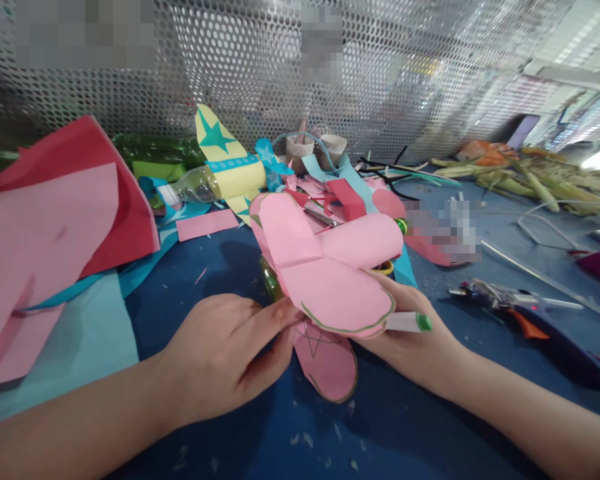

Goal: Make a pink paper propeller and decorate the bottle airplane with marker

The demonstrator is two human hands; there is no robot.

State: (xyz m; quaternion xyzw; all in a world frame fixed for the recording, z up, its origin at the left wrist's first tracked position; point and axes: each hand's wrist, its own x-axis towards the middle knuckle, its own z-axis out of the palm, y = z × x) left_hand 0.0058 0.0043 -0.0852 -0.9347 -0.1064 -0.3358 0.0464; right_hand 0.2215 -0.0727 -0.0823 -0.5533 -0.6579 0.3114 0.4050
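Observation:
Between my hands is a pink paper-covered bottle plane (363,241) with rounded wings edged in green line. Green bottle plastic shows under its left side. My left hand (220,347) is closed, thumb and forefinger pinching the paper near the wing's lower edge. Curled behind the plane, my right hand (417,333) supports it; its fingertips are hidden. A white marker (403,322) with a green end sticks out between the wing and that hand. Below the pinch, a rounded pink piece (330,367) bears a drawn star; whether it is attached I cannot tell.
A yellow bottle plane (237,175) with teal stars lies behind. Red paper (130,213) and pink sheets (50,253) are stacked left. Scissors (320,215) rest among scraps. On the right are a glue gun (545,320), a cord and dry husks (540,177). Perforated metal (250,60) stands behind.

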